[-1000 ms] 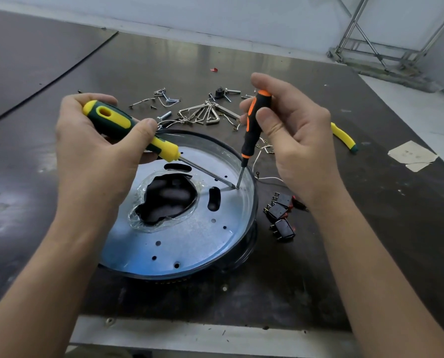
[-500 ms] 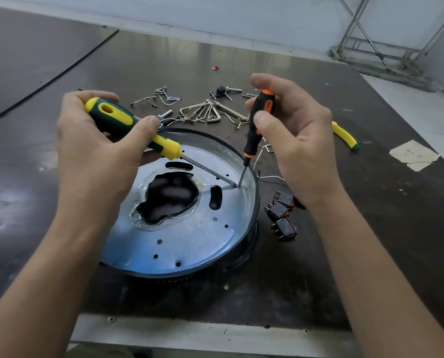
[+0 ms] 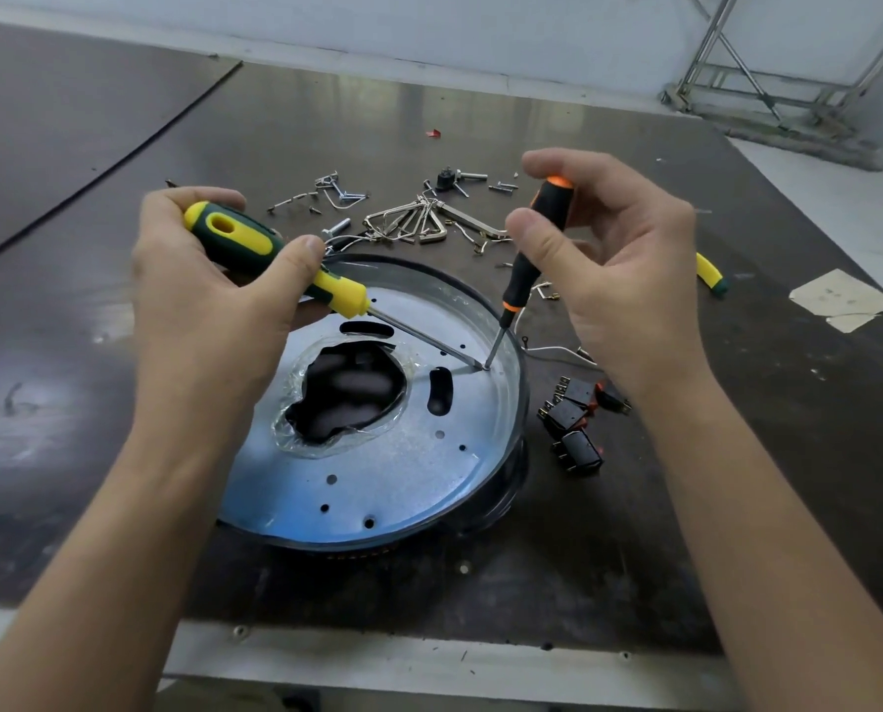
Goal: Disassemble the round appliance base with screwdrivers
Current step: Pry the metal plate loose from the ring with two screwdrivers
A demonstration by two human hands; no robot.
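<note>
The round appliance base (image 3: 377, 470) lies flat on the dark table, a silvery metal disc with a ragged black opening near its middle. My left hand (image 3: 208, 310) grips a yellow-and-green screwdriver (image 3: 254, 244), its shaft slanting down to the right. My right hand (image 3: 614, 280) pinches a thin black-and-orange screwdriver (image 3: 529, 259) held nearly upright. Both tips meet at one spot on the disc's right side, close to the rim.
Loose screws, wire clips and hex keys (image 3: 418, 218) are scattered behind the base. Three black switches (image 3: 573, 423) lie to its right, beside a thin white wire (image 3: 552, 349). A yellow tool handle (image 3: 709, 272) and torn tape (image 3: 840, 300) sit farther right. The table's front edge (image 3: 429, 660) is near.
Both hands and screwdrivers stay in nearly the same place, tips still together on the disc. The right hand's fingers have shifted slightly on the thin handle.
</note>
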